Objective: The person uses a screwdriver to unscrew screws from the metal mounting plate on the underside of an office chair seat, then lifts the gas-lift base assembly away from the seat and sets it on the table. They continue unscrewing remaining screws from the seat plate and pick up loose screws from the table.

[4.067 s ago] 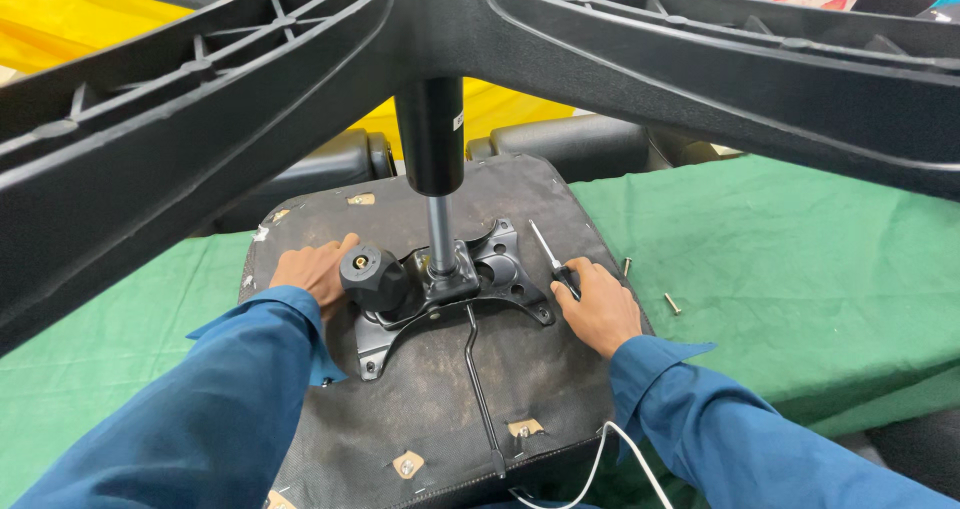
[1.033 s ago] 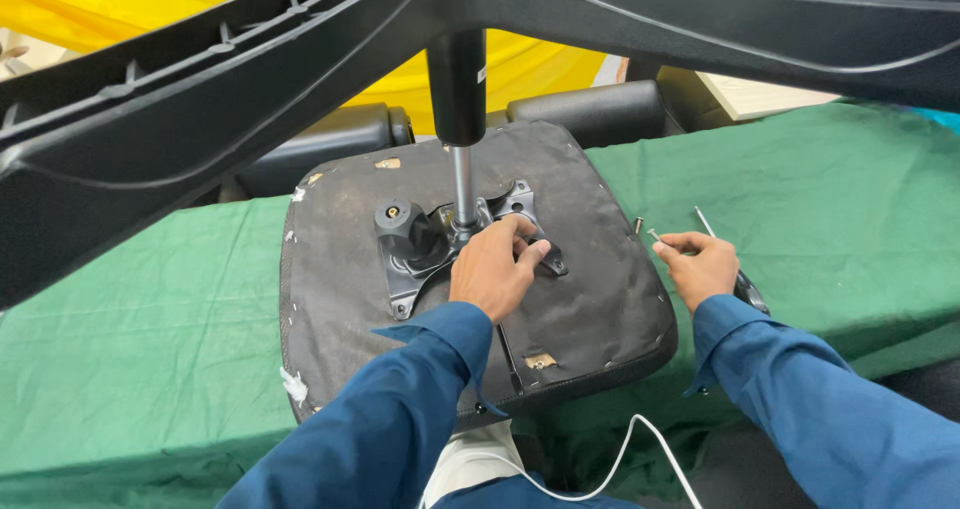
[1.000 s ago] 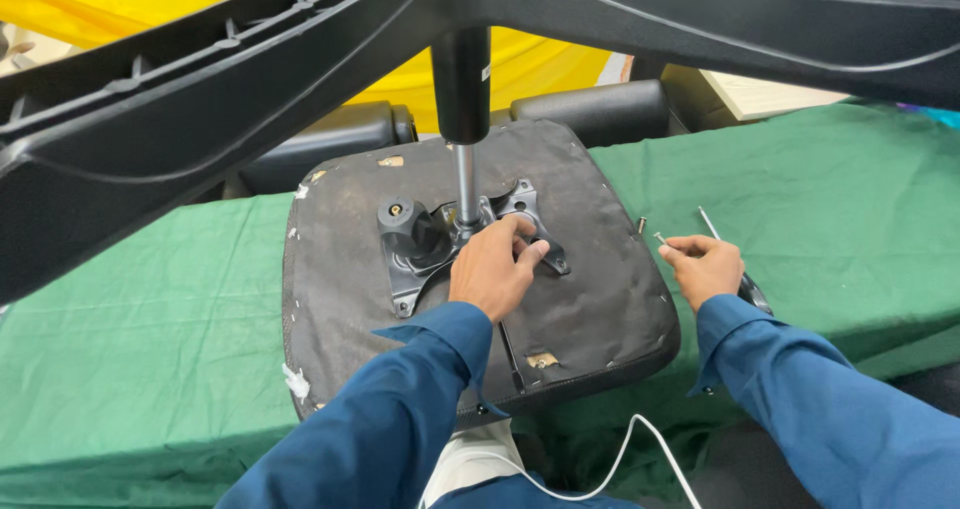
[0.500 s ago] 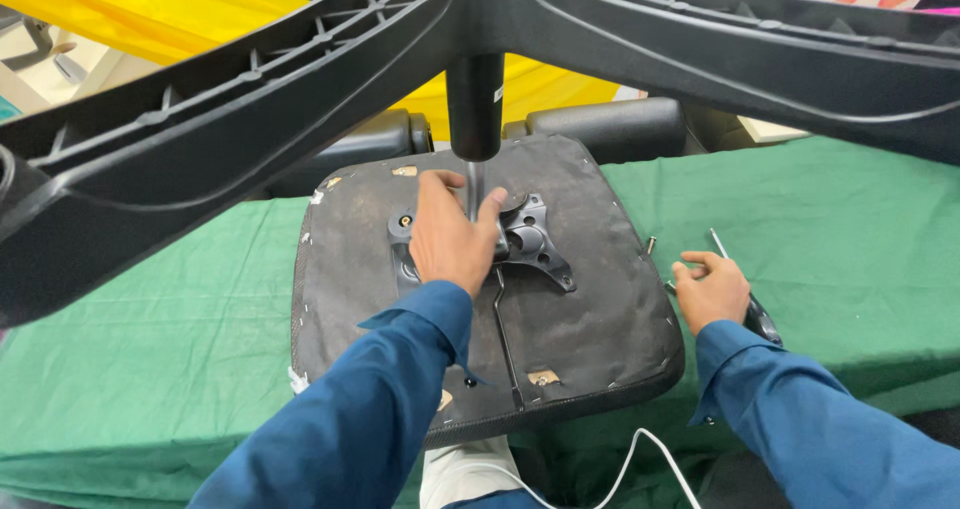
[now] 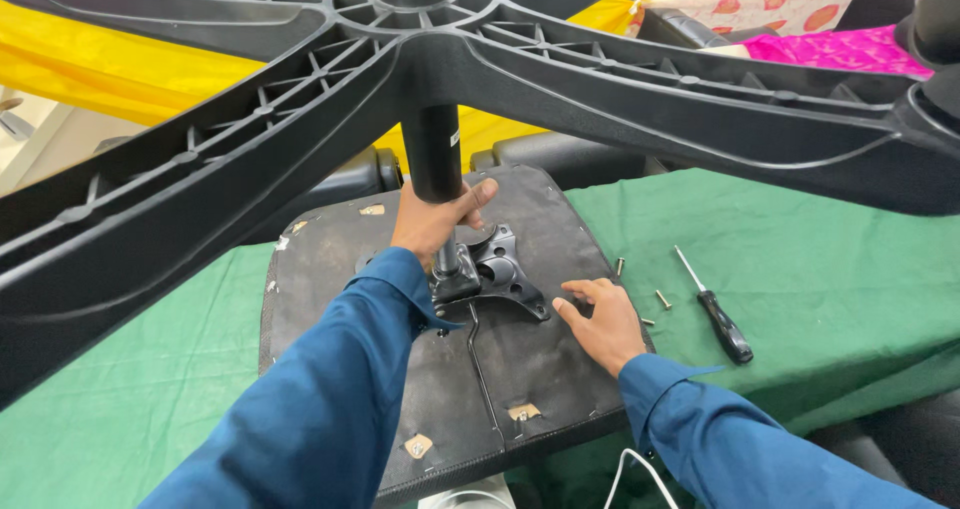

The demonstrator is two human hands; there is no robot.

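On the black upturned seat underside point(image 5: 340, 299), the right hand point(image 5: 603, 321) rests flat, fingers spread, holding nothing, right of the metal tilt plate point(image 5: 500, 274); beyond it the left hand point(image 5: 432, 225) wraps the black gas cylinder point(image 5: 432, 159), seated yet with loose screws point(image 5: 662, 299) lying rightward on the green bench point(image 5: 800, 239)

The chair base point(image 5: 600, 59) is matt black ribbed plastic. Below it, the column point(image 5: 432, 154) has a smooth, faintly glossy black finish. The seat underside point(image 5: 330, 289) is rough, worn dark fabric; on it sits a black metal plate point(image 5: 505, 274). Right of the seat lie brassy metal screws point(image 5: 662, 299) on a green cloth point(image 5: 820, 259).
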